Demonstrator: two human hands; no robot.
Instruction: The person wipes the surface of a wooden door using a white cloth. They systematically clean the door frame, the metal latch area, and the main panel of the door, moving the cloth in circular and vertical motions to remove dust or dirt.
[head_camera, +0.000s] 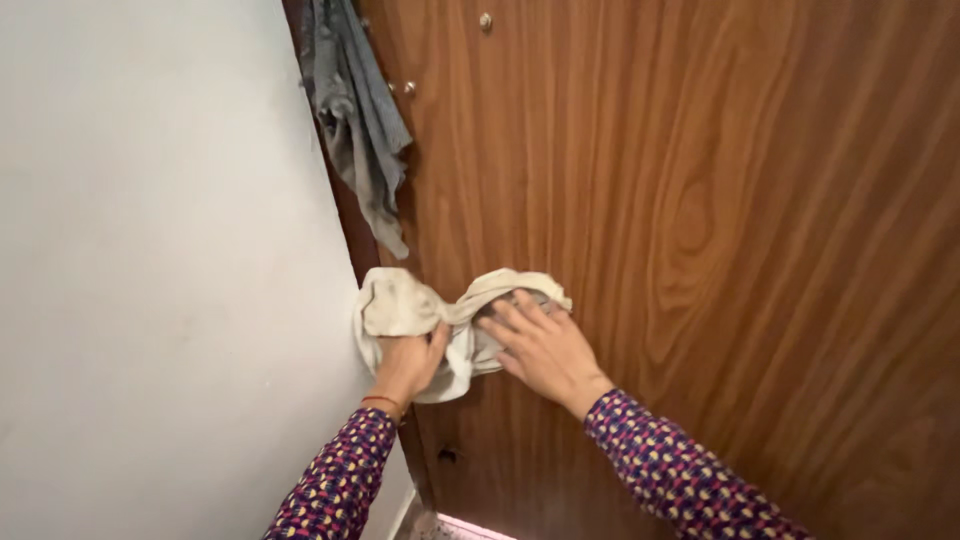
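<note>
A crumpled off-white cloth (400, 305) is pressed against a brown wooden door (700, 230), near its left edge. My left hand (408, 365) grips the cloth's left bunch from below. My right hand (543, 345) lies flat on the cloth's right part, fingers spread and pointing up-left, pushing it onto the wood. Both arms wear patterned purple sleeves. A thin red band sits on my left wrist.
A grey rag (358, 120) hangs from the door's upper left, above the cloth. A plain white wall (150, 280) fills the left side. Small metal studs (485, 20) sit near the door's top. A strip of light floor (450, 528) shows at the bottom.
</note>
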